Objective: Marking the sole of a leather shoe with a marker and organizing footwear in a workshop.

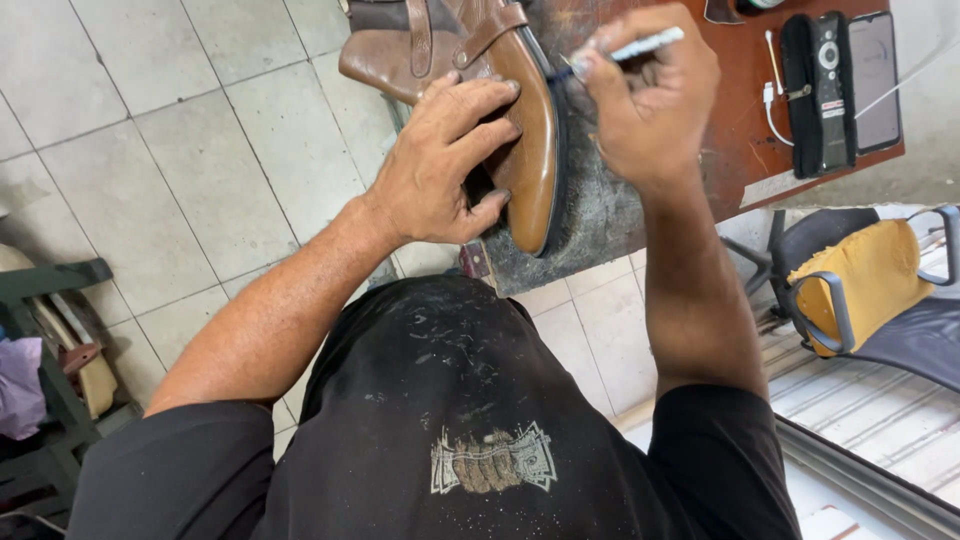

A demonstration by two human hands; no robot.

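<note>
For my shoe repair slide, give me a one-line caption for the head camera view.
Left hand steadies a brown leather boot on a worn workbench while the right hand runs a pen-like tool along its sole edge.

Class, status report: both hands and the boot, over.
Left hand gripping brown boot on worktable. Right hand holding pen at sole edge. Nothing obstructing.
</note>
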